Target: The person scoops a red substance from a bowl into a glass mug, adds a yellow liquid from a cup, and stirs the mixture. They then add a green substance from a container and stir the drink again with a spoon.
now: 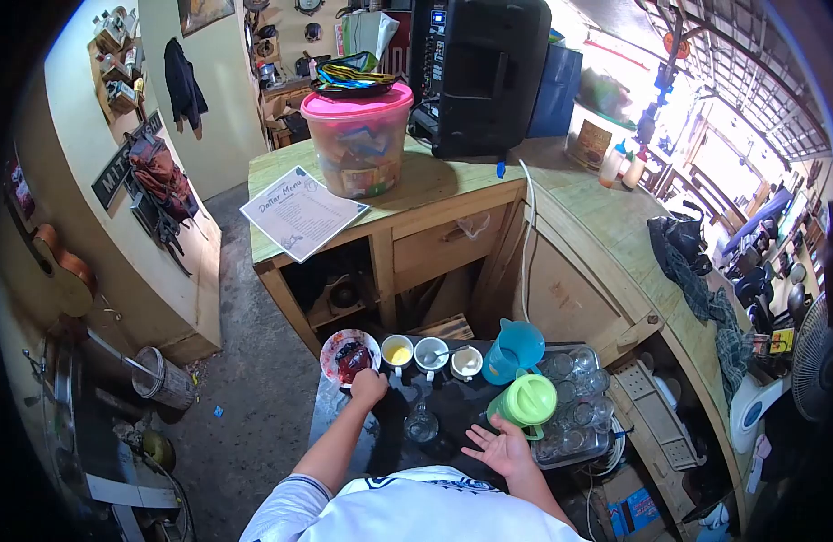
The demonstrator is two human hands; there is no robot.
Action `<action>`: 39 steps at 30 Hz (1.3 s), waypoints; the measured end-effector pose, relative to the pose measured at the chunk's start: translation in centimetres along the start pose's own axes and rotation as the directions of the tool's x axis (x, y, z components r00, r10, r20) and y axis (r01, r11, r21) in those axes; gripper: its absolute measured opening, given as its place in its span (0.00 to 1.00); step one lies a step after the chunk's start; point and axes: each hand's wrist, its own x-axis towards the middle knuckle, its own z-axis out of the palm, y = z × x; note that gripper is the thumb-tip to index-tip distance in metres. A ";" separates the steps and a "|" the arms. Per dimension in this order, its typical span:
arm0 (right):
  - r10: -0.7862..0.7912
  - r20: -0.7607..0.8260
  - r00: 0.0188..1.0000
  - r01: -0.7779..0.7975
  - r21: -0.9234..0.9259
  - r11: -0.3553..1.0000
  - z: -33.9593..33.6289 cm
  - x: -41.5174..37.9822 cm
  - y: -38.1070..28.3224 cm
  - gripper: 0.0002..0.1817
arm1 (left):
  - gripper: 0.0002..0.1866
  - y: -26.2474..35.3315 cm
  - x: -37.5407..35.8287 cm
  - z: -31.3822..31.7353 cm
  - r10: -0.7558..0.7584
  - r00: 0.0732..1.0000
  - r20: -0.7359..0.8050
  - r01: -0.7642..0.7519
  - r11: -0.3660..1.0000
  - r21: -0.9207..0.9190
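White short-sleeved shirt (416, 515) with dark stripes near the sleeve hem (310, 484), navy front print (434, 484)

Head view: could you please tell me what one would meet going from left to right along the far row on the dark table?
A pink-and-white round bowl, a white cup with yellow contents, a white cup with a spoon, a white cup with pale contents, a translucent blue pitcher.

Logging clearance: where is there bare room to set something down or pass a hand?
The dark table is bare between the glass mug and green pitcher; the counter is mostly bare before the speaker, between the pink-lidded tub and white cable. The cups and tray of glasses are crowded.
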 end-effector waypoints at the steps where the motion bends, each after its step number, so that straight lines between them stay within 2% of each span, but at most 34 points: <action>1: 0.005 0.008 1.000 -0.005 0.022 1.000 -0.1 0.0 -0.1 0.15 | 0.21 -0.5 0.2 0.2 0.003 1.000 0.000 -0.003 1.000 -0.002; 2: 0.002 0.008 1.000 -0.003 0.022 1.000 -0.3 -0.1 -0.2 0.15 | 0.18 -1.2 0.4 0.4 -0.071 0.987 0.144 0.119 0.926 -0.359; 3: 0.011 0.035 0.999 -0.013 0.038 0.999 -0.5 -0.2 -0.4 0.14 | 0.16 -1.4 0.3 0.1 -0.086 0.949 0.302 0.270 0.717 -0.643; 4: 0.020 0.064 0.998 -0.024 0.054 0.998 -0.5 -0.2 -0.5 0.14 | 0.14 -1.0 -0.7 -1.9 -0.078 0.861 0.502 0.479 0.450 -0.753; 5: 0.021 0.067 0.998 -0.025 0.054 0.998 -0.2 -0.4 -0.6 0.14 | 0.14 -0.6 -2.0 -3.2 -0.079 0.863 0.499 0.477 0.451 -0.754; 7: 0.026 0.154 0.988 -0.037 0.070 0.997 1.0 -1.0 -1.0 0.21 | 0.14 0.5 -3.7 -4.9 -0.025 0.898 0.439 0.416 0.370 -0.831; 8: 0.027 0.158 0.987 -0.039 0.070 0.997 1.6 -1.1 -1.1 0.21 | 0.14 0.5 -4.5 -4.9 0.060 0.931 0.361 0.314 0.376 -0.872; 10: -0.002 0.326 0.945 0.051 -0.143 0.988 3.5 -1.1 -0.9 0.28 | 0.14 2.0 -6.8 -6.7 0.143 0.953 0.268 0.175 0.464 -0.868; 11: -0.004 0.331 0.944 0.054 -0.141 0.989 4.7 -1.1 -0.8 0.28 | 0.14 2.9 -7.8 -7.4 0.191 0.955 0.225 0.099 0.510 -0.854; 12: -0.044 0.297 0.954 0.146 -0.331 0.932 6.2 -1.2 -0.4 0.30 | 0.14 3.9 -8.9 -7.9 0.195 0.955 0.223 0.095 0.513 -0.853; 13: -0.092 0.269 0.959 0.222 -0.508 0.832 7.4 -1.1 0.1 0.32 | 0.14 5.0 -9.9 -8.4 0.297 0.947 0.125 -0.050 0.518 -0.854; 14: -0.149 0.310 0.939 0.309 -0.567 0.763 8.2 -0.8 0.5 0.31 | 0.13 6.1 -11.1 -8.9 0.399 0.917 0.030 -0.193 0.507 -0.840; 15: -0.152 0.312 0.938 0.312 -0.565 0.764 8.9 -0.3 0.6 0.31 | 0.13 7.4 -12.3 -9.7 0.402 0.915 0.029 -0.196 0.507 -0.839; 17: -0.102 0.462 0.881 0.411 -0.639 0.651 10.2 0.3 0.6 0.29 | 0.12 9.4 -14.2 -11.5 0.660 0.751 -0.007 -0.428 0.479 -0.767; 18: -0.180 0.474 0.862 0.480 -0.646 0.594 11.3 -0.4 0.7 0.26 | 0.12 9.9 -14.7 -11.8 0.658 0.753 -0.006 -0.425 0.480 -0.767; 19: -0.178 0.471 0.864 0.476 -0.648 0.594 11.4 -0.3 0.5 0.26 | 0.11 10.2 -15.1 -12.1 0.743 0.668 0.046 -0.479 0.476 -0.738; 20: -0.187 0.504 0.843 0.517 -0.664 0.540 11.2 0.1 0.1 0.26 | 0.11 10.4 -15.3 -12.1 0.814 0.572 0.100 -0.532 0.461 -0.710; 21: -0.194 0.536 0.821 0.556 -0.676 0.483 11.0 0.2 -0.2 0.26 | 0.11 10.4 -15.2 -12.2 0.813 0.573 0.100 -0.528 0.460 -0.713; 22: -0.201 0.566 0.800 0.592 -0.689 0.417 10.7 0.0 -0.6 0.26 | 0.11 10.3 -15.0 -12.2 0.833 0.528 0.163 -0.540 0.478 -0.693; 23: -0.203 0.565 0.800 0.592 -0.690 0.416 10.2 0.1 -0.8 0.26 | 0.11 10.1 -14.6 -12.2 0.848 0.479 0.226 -0.555 0.492 -0.670; 24: -0.235 0.575 0.784 0.614 -0.658 0.437 9.4 0.4 -0.9 0.28 | 0.11 9.7 -14.2 -11.8 0.850 0.475 0.226 -0.556 0.490 -0.672; 26: -0.334 0.563 0.756 0.652 -0.600 0.464 8.2 0.7 -1.7 0.30 | 0.12 8.4 -12.9 -10.2 0.686 0.655 0.318 -0.236 0.585 -0.776; 28: -0.511 0.495 0.703 0.707 -0.563 0.428 6.5 0.7 -3.3 0.27 | 0.12 7.0 -10.8 -8.7 0.537 0.824 0.181 -0.316 0.700 -0.640; 29: -0.583 0.440 0.683 0.713 -0.574 0.401 5.4 0.9 -4.2 0.25 | 0.13 5.8 -9.1 -7.7 0.533 0.846 0.024 -0.415 0.687 -0.597; 30: -0.714 0.372 0.592 0.748 -0.583 0.316 5.1 0.9 -4.8 0.21 | 0.14 4.9 -7.7 -7.3 0.460 0.885 -0.070 -0.438 0.774 -0.457; 31: -0.736 0.359 0.574 0.756 -0.577 0.308 4.3 1.1 -5.8 0.21 | 0.14 3.4 -5.9 -6.2 0.400 0.897 -0.186 -0.441 0.802 -0.402; 32: -0.790 0.345 0.507 0.709 -0.689 0.154 3.1 1.4 -7.0 0.20 | 0.13 3.3 -5.1 -6.5 0.321 0.906 -0.274 -0.403 0.852 -0.335; 33: -0.833 0.340 0.436 0.622 -0.783 0.006 2.3 1.7 -7.9 0.20 | 0.11 1.7 -3.1 -5.9 0.322 0.908 -0.267 -0.372 0.913 -0.166; 34: -0.875 0.301 0.380 0.655 -0.755 0.025 1.9 2.2 -8.0 0.20 | 0.14 0.0 -1.3 -4.7 0.280 0.921 -0.270 -0.318 0.942 -0.108; 35: -0.884 0.291 0.366 0.656 -0.754 0.023 1.2 3.1 -8.0 0.20 | 0.19 -0.6 -0.7 -4.4 0.293 0.856 -0.425 -0.316 0.949 0.019; 37: -0.927 0.281 0.250 0.698 -0.716 -0.029 -0.1 4.9 -7.9 0.20 | 0.24 -1.4 0.0 -4.4 0.221 0.889 -0.401 -0.196 0.975 0.102; 39: -0.937 0.268 0.225 0.731 -0.682 -0.019 -0.4 5.2 -7.7 0.20 | 0.25 -1.8 0.3 -4.3 0.205 0.914 -0.350 -0.169 0.977 0.131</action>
